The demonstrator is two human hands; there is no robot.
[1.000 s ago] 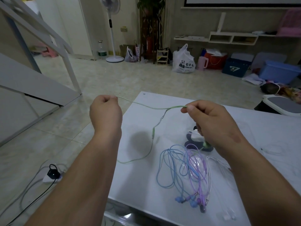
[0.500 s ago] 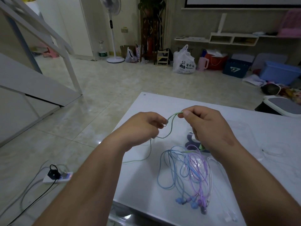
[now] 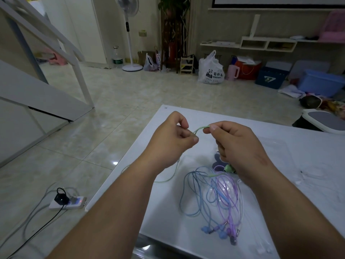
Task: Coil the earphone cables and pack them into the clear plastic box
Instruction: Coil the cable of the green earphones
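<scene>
- The right hand (image 3: 235, 144) pinches the green cable (image 3: 200, 128) at its bend, thumb against forefinger, above the table (image 3: 280, 139).
- The left hand (image 3: 171, 139), just beside it, pinches the same cable, whose slack trails to the table's left edge.
- Blue, purple and white cables (image 3: 214, 193) lie tangled on the table below the hands.
- On the far floor stand a white bag (image 3: 211, 71) with a panda logo and a paper bag (image 3: 158, 59) reading "Cott".

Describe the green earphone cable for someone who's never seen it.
On the white table, find the cable pile. Above it, the green cable arcs, pinched between the left hand and right hand. Only it is lifted; blue and purple cables lie flat.
</scene>
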